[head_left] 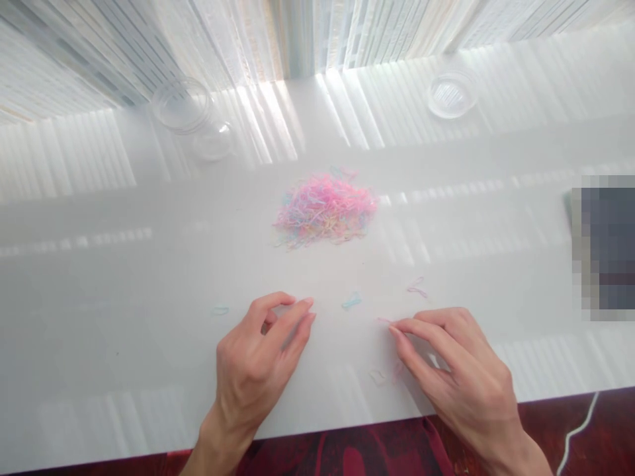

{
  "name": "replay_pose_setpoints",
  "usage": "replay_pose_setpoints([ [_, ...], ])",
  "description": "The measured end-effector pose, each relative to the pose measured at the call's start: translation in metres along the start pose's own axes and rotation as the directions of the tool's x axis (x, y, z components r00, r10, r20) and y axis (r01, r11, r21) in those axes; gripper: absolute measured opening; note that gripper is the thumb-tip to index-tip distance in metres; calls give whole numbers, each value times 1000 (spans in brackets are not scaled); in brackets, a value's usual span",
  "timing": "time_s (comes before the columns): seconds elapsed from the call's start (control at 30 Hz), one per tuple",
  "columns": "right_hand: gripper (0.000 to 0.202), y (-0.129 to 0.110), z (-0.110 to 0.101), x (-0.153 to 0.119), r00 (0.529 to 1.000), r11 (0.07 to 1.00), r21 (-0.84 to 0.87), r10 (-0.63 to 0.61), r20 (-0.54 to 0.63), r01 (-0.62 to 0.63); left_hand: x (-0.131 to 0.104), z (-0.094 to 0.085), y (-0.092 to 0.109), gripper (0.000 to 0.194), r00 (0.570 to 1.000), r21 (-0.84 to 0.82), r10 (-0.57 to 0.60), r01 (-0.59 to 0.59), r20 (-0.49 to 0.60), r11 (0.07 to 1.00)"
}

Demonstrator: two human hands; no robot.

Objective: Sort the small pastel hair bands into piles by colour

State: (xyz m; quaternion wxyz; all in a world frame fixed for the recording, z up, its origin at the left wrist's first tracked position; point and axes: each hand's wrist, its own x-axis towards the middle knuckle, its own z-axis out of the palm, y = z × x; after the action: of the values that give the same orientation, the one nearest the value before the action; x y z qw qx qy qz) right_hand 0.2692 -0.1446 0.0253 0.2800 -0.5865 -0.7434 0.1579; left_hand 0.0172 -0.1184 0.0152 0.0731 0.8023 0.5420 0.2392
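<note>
My right hand (454,360) pinches one end of a thin pink rubber band (383,320) between thumb and index finger, just above the white table. To the left, my left hand (268,340) holds nothing; its thumb and fingertips are slightly apart. Between the hands lies a small light-blue clump of rubber bands (351,301). A purple-pink rubber band (417,288) rests above my right hand, and a pale one (377,377) lies below its fingertips. A teal band (221,310) is left of my left hand. Farther back sits a heap of pastel rubber bands (327,208), mostly pink.
On the white table (124,284), a clear round container (182,106) and a clear domed piece (213,140) stand at the back left. Another clear round dish (451,96) is at the back right. A blurred-out block (608,248) is at the right edge. Striped blinds hang behind.
</note>
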Motion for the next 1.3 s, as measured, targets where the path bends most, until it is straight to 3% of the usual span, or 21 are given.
replay_pose_setpoints([
  [0.17,8,10,-7,1,997,998,32,51,-59,-49,-2,-3,-6,21,998,58,-52,54,-25,997],
  [0.33,10,19,-7,-3,996,1000,1,7,-91,-7,-4,-10,-4,29,998,72,-54,57,-40,996],
  [0.43,10,20,-5,-5,996,1000,19,4,-85,-2,0,-7,11,29,999,52,-4,7,-52,999],
  [0.63,17,21,-6,-10,998,999,53,2,-60,1,20,13,58,21,988,-65,129,-124,86,990],
  [0.8,15,21,-2,-13,998,999,49,24,-65,-21,27,22,79,16,982,-5,113,-114,154,993],
  [1.0,19,23,-1,-15,996,997,81,15,-87,-8,18,28,78,14,972,-2,130,-132,194,991],
  [1.3,24,25,-1,-16,995,992,125,-22,-96,34,17,28,75,7,984,-62,118,-111,136,992],
])
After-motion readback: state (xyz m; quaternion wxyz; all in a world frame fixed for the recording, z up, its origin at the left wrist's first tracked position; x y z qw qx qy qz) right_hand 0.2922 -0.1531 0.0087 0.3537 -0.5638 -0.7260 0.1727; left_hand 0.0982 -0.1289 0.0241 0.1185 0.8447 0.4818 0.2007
